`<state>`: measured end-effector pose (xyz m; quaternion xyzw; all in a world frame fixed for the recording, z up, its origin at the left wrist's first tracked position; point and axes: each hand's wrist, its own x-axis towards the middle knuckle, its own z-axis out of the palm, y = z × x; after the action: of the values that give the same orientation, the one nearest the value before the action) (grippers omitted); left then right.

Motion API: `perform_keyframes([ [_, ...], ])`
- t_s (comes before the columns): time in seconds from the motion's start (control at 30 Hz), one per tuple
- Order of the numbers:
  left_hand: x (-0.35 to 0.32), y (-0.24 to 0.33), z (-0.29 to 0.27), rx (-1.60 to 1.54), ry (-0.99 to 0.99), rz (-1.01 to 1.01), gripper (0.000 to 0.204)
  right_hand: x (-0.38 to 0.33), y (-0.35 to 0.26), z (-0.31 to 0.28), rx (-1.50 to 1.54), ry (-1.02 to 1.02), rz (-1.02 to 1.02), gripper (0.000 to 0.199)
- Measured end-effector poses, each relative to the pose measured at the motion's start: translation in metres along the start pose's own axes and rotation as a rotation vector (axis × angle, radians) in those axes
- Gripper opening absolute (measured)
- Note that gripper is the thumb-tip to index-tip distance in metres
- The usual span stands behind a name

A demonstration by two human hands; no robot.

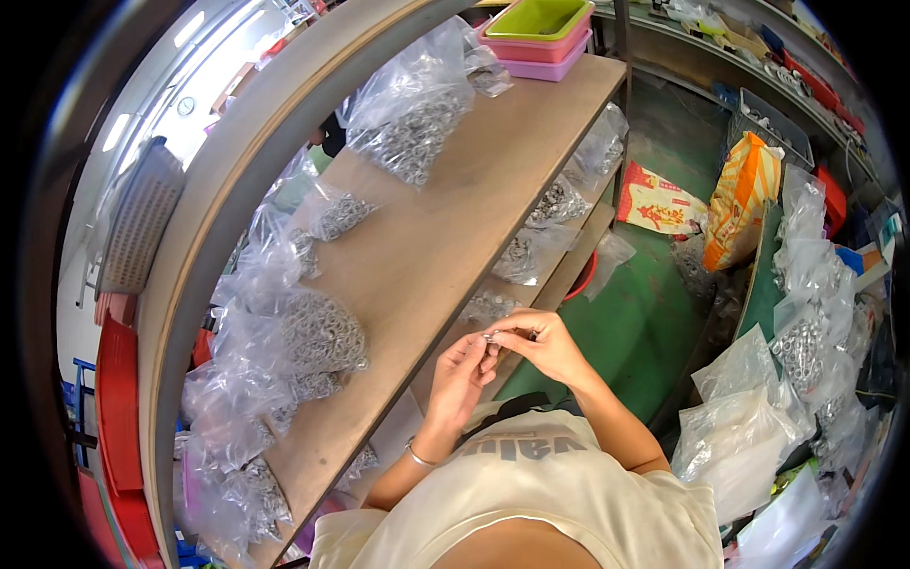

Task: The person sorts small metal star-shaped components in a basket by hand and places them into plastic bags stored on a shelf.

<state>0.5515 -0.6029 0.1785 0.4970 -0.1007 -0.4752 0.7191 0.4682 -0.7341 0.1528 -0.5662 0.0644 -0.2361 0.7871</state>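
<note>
In front of my chest, beside the shelf's edge, my two hands meet fingertip to fingertip. A small shiny metal piece (489, 338) sits between them, too small for its kind to be told. My left hand (459, 377) pinches it from the left, the other fingers curled. Thumb and forefinger of my right hand (542, 343) close on it from the other side. Just left of my hands is the wooden shelf (431, 242), with clear plastic bags of small metal parts (320, 332) along its far side. One larger bag (406, 128) lies farther up.
Stacked green and pink plastic bins (538, 43) stand at the shelf's far end. Lower shelves hold more bags (559, 201). On the green floor (607, 318) are a red-and-yellow sack (661, 201) and an orange-and-white sack (744, 204). Bagged metal parts (806, 346) crowd the right side.
</note>
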Motion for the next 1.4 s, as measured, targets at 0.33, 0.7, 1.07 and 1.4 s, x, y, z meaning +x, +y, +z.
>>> perform_keyframes([
  [0.33, 0.033, -0.017, 0.036, 0.026, 0.128, 0.008, 0.012, 0.006, -0.003, -0.056, -0.059, 0.007, 0.1, 0.018],
  [0.7, 0.036, -0.026, 0.064, 0.494, 0.289, 0.189, 0.01, 0.0, 0.003, -0.067, -0.019, 0.093, 0.087, 0.017],
  [1.07, 0.027, -0.03, 0.061, 0.25, 0.268, 0.164, 0.013, -0.004, -0.007, -0.062, 0.066, 0.074, 0.151, 0.019],
  [1.4, 0.027, -0.039, 0.05, -0.164, 0.235, 0.063, 0.02, -0.007, -0.005, -0.072, 0.691, 0.149, 0.409, 0.01],
])
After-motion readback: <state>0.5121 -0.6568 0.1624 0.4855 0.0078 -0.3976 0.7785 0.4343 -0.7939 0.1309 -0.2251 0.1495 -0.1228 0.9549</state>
